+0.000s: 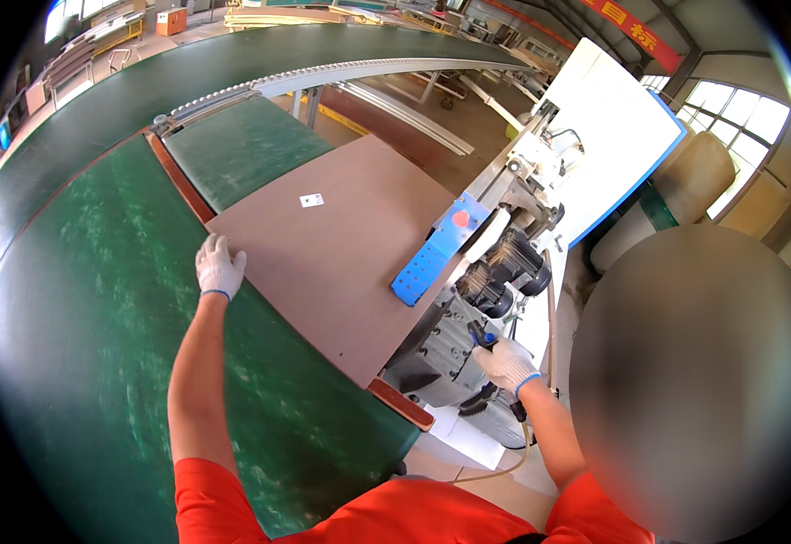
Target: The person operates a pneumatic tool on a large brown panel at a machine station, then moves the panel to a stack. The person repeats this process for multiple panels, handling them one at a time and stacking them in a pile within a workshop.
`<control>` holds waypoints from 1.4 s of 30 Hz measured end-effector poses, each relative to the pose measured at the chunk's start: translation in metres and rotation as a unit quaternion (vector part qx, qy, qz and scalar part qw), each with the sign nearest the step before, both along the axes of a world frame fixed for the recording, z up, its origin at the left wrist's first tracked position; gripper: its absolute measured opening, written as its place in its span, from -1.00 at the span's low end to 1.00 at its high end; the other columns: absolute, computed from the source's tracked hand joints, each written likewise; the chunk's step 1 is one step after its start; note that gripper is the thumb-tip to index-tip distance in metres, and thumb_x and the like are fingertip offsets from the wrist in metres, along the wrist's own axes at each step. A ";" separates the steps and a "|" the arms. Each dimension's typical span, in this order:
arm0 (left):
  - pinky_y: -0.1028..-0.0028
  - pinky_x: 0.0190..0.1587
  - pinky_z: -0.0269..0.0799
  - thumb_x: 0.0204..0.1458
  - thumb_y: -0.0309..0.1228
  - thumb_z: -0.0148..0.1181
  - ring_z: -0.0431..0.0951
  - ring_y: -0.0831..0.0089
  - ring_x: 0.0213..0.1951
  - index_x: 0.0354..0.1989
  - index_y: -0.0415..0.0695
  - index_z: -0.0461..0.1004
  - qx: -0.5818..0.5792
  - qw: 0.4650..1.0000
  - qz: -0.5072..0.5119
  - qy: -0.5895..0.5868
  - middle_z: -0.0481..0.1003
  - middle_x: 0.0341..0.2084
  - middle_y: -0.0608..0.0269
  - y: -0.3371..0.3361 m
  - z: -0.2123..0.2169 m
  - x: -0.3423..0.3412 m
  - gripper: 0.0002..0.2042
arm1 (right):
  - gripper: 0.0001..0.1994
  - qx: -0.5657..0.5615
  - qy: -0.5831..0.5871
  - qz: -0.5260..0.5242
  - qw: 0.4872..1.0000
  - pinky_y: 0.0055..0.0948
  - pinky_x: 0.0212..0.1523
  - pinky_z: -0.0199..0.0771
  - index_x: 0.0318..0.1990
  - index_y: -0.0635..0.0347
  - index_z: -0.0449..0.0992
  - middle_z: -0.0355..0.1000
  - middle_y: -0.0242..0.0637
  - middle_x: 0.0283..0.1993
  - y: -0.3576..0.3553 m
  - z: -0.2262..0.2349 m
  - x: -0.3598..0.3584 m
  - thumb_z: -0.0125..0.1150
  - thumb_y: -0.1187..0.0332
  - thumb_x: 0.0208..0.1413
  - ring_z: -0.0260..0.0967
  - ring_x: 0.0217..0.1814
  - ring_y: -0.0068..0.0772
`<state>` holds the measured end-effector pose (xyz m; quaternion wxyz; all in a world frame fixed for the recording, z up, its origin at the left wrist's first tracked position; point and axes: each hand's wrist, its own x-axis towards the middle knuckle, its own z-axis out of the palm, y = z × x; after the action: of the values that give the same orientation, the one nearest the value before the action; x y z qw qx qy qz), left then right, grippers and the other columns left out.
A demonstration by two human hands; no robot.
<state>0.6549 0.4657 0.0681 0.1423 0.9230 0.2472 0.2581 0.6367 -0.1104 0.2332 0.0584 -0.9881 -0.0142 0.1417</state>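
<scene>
A large brown panel (350,218) lies flat, spanning from the green conveyor belt (114,299) to the machine (495,272) on my right. My left hand (219,268), in a white knit glove, rests at the panel's left edge near its far corner, fingers extended. A small white label (311,200) sits on the panel's far part. My right hand (507,364), gloved too, is wrapped round a black air blow gun (481,336) with a blue detail, close beside the machine's motors. A perforated blue guard plate (431,258) reaches over the panel's right edge.
A thin hose (528,444) hangs below my right hand. Reddish-brown rails (401,404) border the belt gap. Beyond the panel runs a curved conveyor (323,54) with a roller-lined edge. A white machine cover (595,136) stands upright at right; a blurred oval hides the lower right.
</scene>
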 end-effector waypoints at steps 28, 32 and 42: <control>0.07 0.45 0.09 0.21 0.13 0.12 0.34 0.04 0.34 0.30 -0.16 0.37 -0.007 0.968 0.185 0.172 0.43 0.25 -0.02 0.086 0.016 -0.117 -0.33 | -0.59 0.313 0.221 -0.008 0.924 -0.35 -0.54 0.39 -0.31 0.18 0.56 0.52 -0.26 -0.51 0.048 -0.083 -0.041 0.18 -0.03 0.26 0.47 -0.51 -0.46; 0.07 0.37 0.19 0.24 0.13 0.09 0.40 0.03 0.28 0.25 -0.13 0.41 0.022 0.961 0.213 0.174 0.47 0.20 0.00 0.054 0.013 -0.169 -0.39 | -0.57 0.474 0.360 -0.052 0.802 -0.44 -0.60 0.30 -0.30 0.12 0.59 0.48 -0.40 -0.52 0.039 -0.124 -0.095 0.25 -0.10 0.27 0.33 -0.63 -0.53; 0.09 0.22 0.35 0.26 0.03 0.11 0.52 0.05 0.12 0.06 -0.11 0.50 -0.001 0.926 0.346 0.148 0.54 0.03 0.04 -0.100 0.005 -0.342 -0.55 | -0.61 0.457 0.368 0.030 0.809 -0.43 -0.57 0.20 -0.45 0.04 0.55 0.36 -0.51 -0.56 0.000 -0.133 -0.143 0.31 -0.07 0.20 0.27 -0.59 -0.55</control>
<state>0.3133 0.3653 0.0730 0.0071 0.8074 0.5702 0.1512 0.4935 -0.1101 0.1002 0.4998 -0.7204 -0.0841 0.4735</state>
